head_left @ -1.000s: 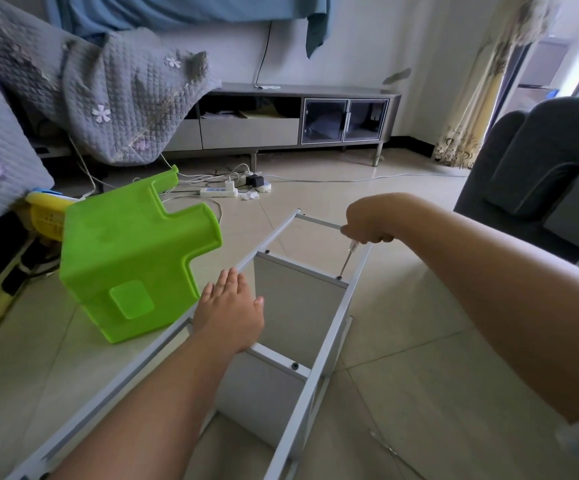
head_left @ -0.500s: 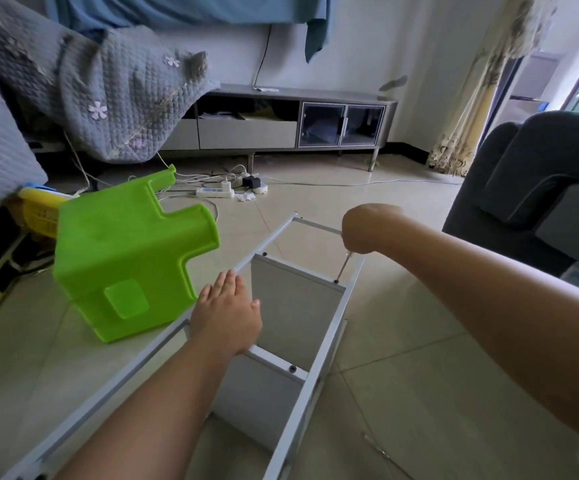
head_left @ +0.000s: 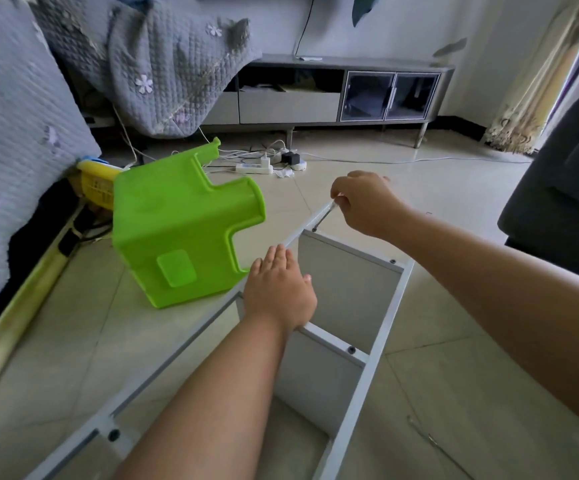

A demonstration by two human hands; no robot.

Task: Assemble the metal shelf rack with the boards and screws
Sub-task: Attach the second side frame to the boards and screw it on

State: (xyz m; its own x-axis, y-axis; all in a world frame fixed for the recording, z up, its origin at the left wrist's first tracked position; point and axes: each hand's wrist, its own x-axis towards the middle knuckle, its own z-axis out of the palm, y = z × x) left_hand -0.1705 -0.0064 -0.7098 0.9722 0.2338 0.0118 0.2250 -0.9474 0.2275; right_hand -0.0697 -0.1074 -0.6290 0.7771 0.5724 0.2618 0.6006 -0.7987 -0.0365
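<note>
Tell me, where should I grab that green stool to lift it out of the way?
The green stool lies tipped on its side on the floor beside the rack's left rail. Probably best to grip the thick leg that sticks up at the top right, coming down from above. Its cut-out gives fingers an edge to curl round, and that side is away from the left hand.

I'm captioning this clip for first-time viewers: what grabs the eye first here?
The bright green plastic stool, tipped on its side on the floor at left. Beside it, the white metal shelf rack lies flat; the left hand presses on its rail while the right hand holds a screwdriver at the far corner.
</note>
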